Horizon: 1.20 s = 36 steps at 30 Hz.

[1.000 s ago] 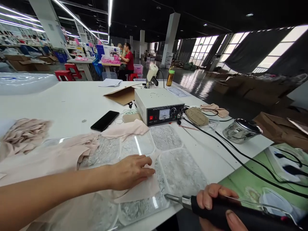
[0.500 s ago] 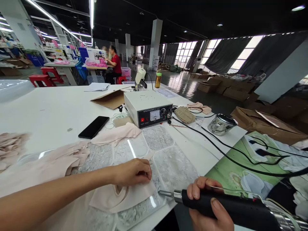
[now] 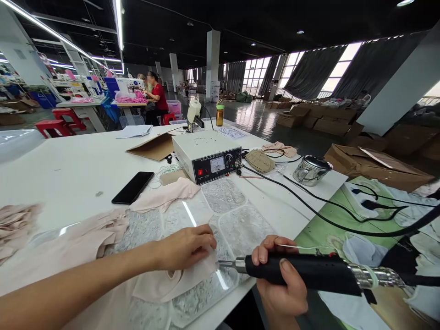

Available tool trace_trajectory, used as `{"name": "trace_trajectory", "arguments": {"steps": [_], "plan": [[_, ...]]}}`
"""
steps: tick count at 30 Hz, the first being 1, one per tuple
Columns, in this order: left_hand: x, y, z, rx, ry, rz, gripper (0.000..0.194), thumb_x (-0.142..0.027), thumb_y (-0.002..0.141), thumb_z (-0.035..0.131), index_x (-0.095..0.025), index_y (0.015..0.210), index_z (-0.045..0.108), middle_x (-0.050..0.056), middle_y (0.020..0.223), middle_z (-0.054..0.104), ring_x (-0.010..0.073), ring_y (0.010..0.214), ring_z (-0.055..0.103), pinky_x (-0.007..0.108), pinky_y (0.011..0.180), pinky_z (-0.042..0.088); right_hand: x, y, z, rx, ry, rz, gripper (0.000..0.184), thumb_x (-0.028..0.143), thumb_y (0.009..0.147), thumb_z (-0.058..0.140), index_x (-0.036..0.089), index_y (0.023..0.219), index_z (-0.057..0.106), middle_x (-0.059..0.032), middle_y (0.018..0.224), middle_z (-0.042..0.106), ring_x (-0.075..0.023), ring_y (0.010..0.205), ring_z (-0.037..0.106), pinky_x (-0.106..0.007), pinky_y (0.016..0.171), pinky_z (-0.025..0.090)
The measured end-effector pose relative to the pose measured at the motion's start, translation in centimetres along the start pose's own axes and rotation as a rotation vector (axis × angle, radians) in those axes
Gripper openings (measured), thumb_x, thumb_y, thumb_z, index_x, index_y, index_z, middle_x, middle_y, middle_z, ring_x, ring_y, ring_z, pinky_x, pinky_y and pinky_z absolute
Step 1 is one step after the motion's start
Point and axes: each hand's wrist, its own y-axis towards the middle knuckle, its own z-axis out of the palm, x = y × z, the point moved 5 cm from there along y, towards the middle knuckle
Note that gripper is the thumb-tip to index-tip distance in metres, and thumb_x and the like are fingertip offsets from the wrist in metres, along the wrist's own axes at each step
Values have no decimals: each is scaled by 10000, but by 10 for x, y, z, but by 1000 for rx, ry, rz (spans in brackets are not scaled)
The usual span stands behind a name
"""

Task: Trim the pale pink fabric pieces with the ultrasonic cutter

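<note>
My left hand [image 3: 192, 247] lies on a pale pink piece of fabric [image 3: 158, 286], fingers curled and closed on it; the fingertips are partly hidden. The fabric rests on a clear sheet over a grey marbled mat [image 3: 202, 298]. My right hand [image 3: 280, 279] is wrapped around the black handle of a handheld ultrasonic welder [image 3: 305, 272]. Its metal tip points left and meets the fabric's right edge, just below my left fingers; whether it presses there I cannot tell. More pale pink fabric pieces [image 3: 85, 233] are heaped left of my forearm.
A white generator box [image 3: 206, 142] with a dial stands behind the mat, its black cable curving right. Near it are a phone [image 3: 133, 188], cardboard [image 3: 151, 145], a metal canister [image 3: 312, 170] and a bottle [image 3: 220, 114]. A person in red [image 3: 158, 96] sits at a sewing machine.
My right hand has brought the welder left and slightly up, so its tip has come to the fabric's edge. My left hand stays on the fabric. The head view has shifted slightly.
</note>
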Motion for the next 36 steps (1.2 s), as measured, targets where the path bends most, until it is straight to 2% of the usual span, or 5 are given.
{"name": "trace_trajectory", "arguments": {"steps": [7, 12, 17, 25, 36], "plan": [[-12, -1, 2, 50, 28, 234, 157, -132, 948, 485, -176, 958, 635, 93, 1093, 647, 162, 887, 653, 233, 786, 524, -3, -1, 1, 15, -6, 11, 170, 270, 728, 600, 207, 871, 665, -4, 734, 581, -110, 509, 555, -259, 460, 485], [-12, -2, 6, 30, 210, 391, 220, -153, 986, 442, -172, 1006, 660, 96, 993, 679, 177, 828, 646, 255, 725, 515, -3, -1, 1, 46, -13, 24, 152, 262, 747, 599, 224, 883, 656, -2, 748, 586, -115, 509, 563, -268, 466, 489], [-5, -4, 10, 39, 249, 405, 251, -117, 974, 429, -163, 1046, 665, 89, 919, 675, 181, 777, 624, 261, 697, 497, -2, -2, -1, 33, -40, 33, 168, 271, 742, 587, 213, 888, 648, -4, 740, 579, -116, 507, 553, -266, 464, 480], [-3, -8, 12, 27, 265, 402, 260, -93, 964, 415, -163, 1073, 641, 97, 946, 656, 188, 801, 609, 269, 723, 499, 1, 8, -9, -45, -49, -23, 160, 248, 701, 580, 213, 848, 632, -1, 711, 572, -127, 493, 525, -278, 441, 458], [-3, -14, 12, 3, 295, 383, 250, -87, 975, 418, -183, 1129, 590, 94, 982, 645, 188, 827, 600, 270, 749, 493, -5, 12, -8, -30, -51, 64, 180, 299, 709, 599, 211, 840, 687, -8, 713, 572, -104, 482, 513, -246, 418, 435]]}}
